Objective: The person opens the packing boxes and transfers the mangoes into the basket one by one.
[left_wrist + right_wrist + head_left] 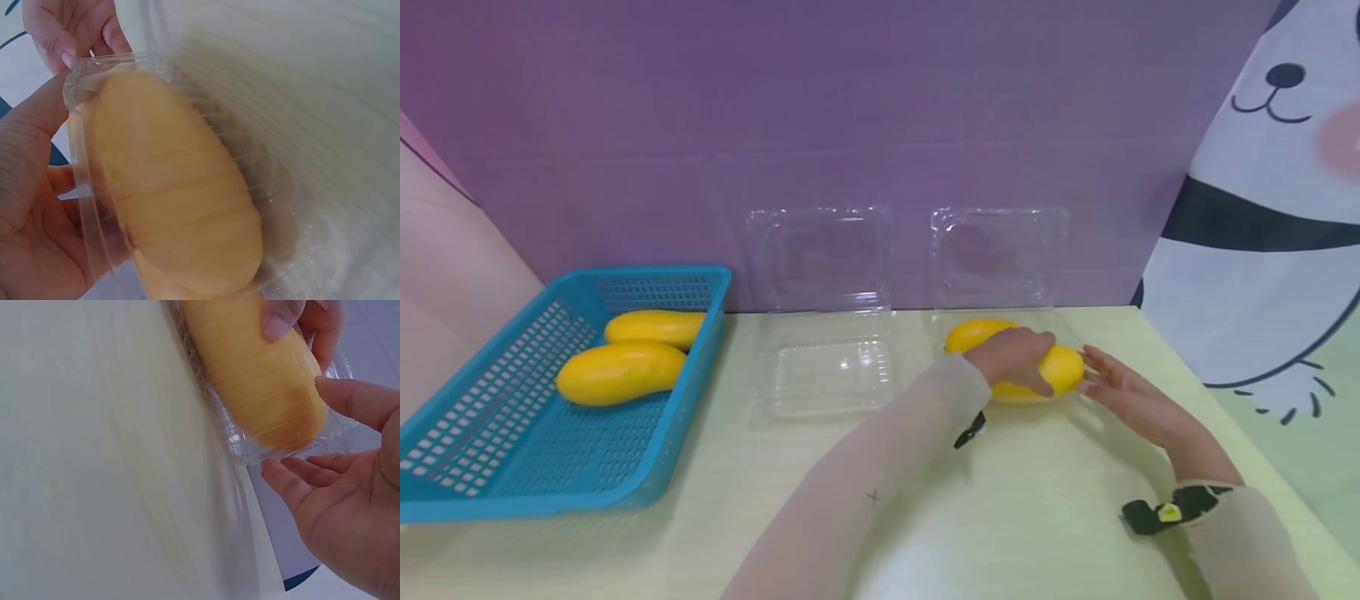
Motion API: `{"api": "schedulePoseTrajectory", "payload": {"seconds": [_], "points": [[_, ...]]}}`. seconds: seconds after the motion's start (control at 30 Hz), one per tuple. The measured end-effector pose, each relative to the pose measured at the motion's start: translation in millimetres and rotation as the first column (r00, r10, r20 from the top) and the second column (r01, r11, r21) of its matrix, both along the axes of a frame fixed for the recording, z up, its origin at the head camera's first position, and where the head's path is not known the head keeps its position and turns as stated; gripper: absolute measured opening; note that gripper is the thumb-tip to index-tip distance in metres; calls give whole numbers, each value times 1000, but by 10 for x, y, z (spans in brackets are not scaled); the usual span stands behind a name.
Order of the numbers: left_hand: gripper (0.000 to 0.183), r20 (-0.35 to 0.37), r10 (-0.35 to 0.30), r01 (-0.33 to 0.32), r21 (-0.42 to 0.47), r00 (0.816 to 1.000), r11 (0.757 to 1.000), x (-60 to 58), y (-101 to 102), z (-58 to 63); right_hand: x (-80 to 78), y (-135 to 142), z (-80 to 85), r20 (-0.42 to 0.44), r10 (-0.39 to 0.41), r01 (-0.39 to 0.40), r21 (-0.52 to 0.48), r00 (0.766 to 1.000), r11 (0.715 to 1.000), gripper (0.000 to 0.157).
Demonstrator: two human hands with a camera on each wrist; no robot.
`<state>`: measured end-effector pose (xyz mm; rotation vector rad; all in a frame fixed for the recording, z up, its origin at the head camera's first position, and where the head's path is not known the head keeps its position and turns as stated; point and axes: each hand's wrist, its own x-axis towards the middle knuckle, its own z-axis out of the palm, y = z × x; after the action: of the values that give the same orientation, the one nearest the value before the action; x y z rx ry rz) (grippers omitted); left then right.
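Observation:
Two yellow mangoes lie in the right clear plastic clamshell box, whose lid [1000,258] stands raised behind. My left hand [1011,358] reaches over them and grips the front mango [1062,368], its thumb lying on the near side. The rear mango [973,333] is partly covered by that hand. In the left wrist view the box's clear wall crosses in front of the mango [169,181]. My right hand [1131,400] is at the box's right end, fingers spread. In the right wrist view its fingertips [275,472] are right at the box's corner.
A second clear clamshell box [827,408] stands open to the left, with nothing in it. Farther left, a blue perforated basket [658,467] holds two more mangoes [621,372]. A purple backdrop [820,100] rises behind the table's back edge.

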<state>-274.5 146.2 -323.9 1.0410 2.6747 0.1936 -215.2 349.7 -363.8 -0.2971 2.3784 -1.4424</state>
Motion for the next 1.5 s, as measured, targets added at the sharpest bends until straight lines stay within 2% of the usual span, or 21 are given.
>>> {"api": "schedulePoseTrajectory", "payload": {"seconds": [0.23,0.47,0.67,0.8,0.93,1.07,1.33,1.5], "points": [[59,-65,-41,42,12,997,999,11,-39,66,1,-10,12,6,-1,1,0,1000,1000,79],[58,-100,-69,71,17,993,997,6,-70,141,3,10,0,-19,19,-19,-4,1000,1000,78],[57,-159,-92,95,10,983,995,-4,-126,161,12,38,-49,-50,45,-49,-78,998,996,76],[58,-200,-109,115,17,974,993,10,-187,219,2,47,-82,-73,72,-82,-147,995,986,75],[59,-192,-109,120,44,975,992,31,-262,305,-10,43,-89,-81,92,-105,-187,993,977,74],[60,-158,-105,118,76,982,990,40,-356,373,-14,38,-89,-92,97,-113,-181,991,977,73],[69,-179,-153,164,50,972,985,71,-624,524,-33,54,-73,-50,57,-62,-112,997,992,75],[71,-187,-161,174,54,969,983,109,-809,596,-43,83,-94,-52,62,-68,-123,997,990,75]]}}
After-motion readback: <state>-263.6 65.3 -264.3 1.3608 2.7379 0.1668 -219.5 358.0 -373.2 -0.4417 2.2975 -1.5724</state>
